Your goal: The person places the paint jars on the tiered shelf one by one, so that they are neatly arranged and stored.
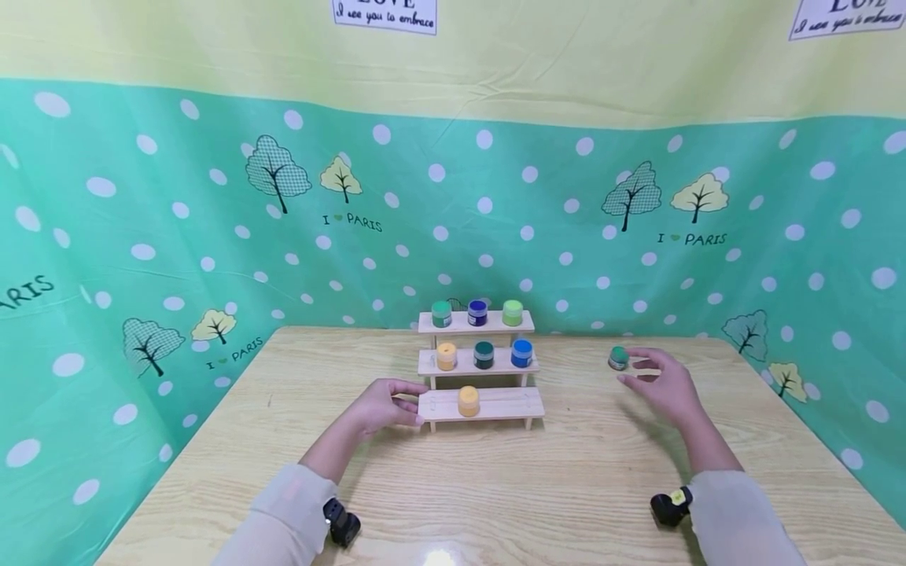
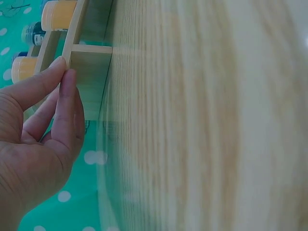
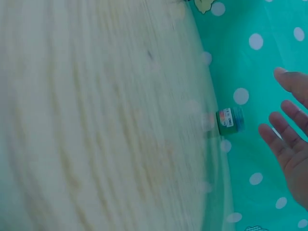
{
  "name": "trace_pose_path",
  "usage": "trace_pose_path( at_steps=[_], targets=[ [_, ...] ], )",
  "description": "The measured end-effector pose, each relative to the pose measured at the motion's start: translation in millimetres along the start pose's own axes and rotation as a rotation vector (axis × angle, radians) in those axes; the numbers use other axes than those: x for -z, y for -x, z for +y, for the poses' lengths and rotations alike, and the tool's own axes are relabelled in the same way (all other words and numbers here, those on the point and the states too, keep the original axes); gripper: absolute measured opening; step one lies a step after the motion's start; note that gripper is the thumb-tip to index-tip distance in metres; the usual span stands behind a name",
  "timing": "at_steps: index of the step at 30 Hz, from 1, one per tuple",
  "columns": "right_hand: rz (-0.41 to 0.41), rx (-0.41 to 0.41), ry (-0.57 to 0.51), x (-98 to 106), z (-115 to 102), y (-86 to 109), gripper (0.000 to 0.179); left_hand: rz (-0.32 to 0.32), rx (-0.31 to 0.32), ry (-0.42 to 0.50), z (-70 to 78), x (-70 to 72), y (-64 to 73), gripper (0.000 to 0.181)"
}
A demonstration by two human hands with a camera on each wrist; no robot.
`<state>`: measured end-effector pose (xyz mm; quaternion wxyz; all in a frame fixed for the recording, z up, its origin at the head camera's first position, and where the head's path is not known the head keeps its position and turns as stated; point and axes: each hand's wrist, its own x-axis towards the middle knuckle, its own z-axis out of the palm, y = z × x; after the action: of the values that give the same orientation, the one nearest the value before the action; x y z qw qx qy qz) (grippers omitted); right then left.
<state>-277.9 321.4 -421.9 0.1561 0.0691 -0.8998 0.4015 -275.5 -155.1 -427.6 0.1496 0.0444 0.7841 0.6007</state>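
A three-tier wooden display stand (image 1: 510, 403) holds small paint jars. My left hand (image 1: 385, 405) pinches the left end of its lowest shelf between thumb and fingers; the left wrist view shows the hand (image 2: 45, 125) at that board's corner. On this shelf sits an orange jar (image 1: 469, 402). The middle shelf bears another orange jar (image 1: 447, 357), a dark green jar (image 1: 484, 355) and a blue jar (image 1: 521, 354). To the right, a green-lidded jar (image 1: 618, 358) stands on the table. My right hand (image 1: 665, 385) is beside it, fingers extended; in the right wrist view, a gap separates hand (image 3: 293, 149) and jar (image 3: 230, 121).
Along the top shelf stand a green jar (image 1: 442, 314), a dark blue jar (image 1: 477, 313) and a light green jar (image 1: 513, 313). The wood-grain table (image 1: 566, 479) meets a green dotted curtain (image 1: 396, 267) at the back and sides.
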Motion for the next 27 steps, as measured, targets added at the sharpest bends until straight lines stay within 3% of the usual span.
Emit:
trace_pose_path(
  at_steps=[16,27],
  targets=[
    [-0.017,-0.107,0.003,-4,16,-14.3,0.05,0.002,-0.002,-0.01,-3.4,-1.3,-3.0,0.057],
    [-0.074,-0.13,-0.004,-4,25,-29.5,0.054,0.002,-0.012,-0.018,-3.3,-0.4,-2.6,0.058]
  ],
)
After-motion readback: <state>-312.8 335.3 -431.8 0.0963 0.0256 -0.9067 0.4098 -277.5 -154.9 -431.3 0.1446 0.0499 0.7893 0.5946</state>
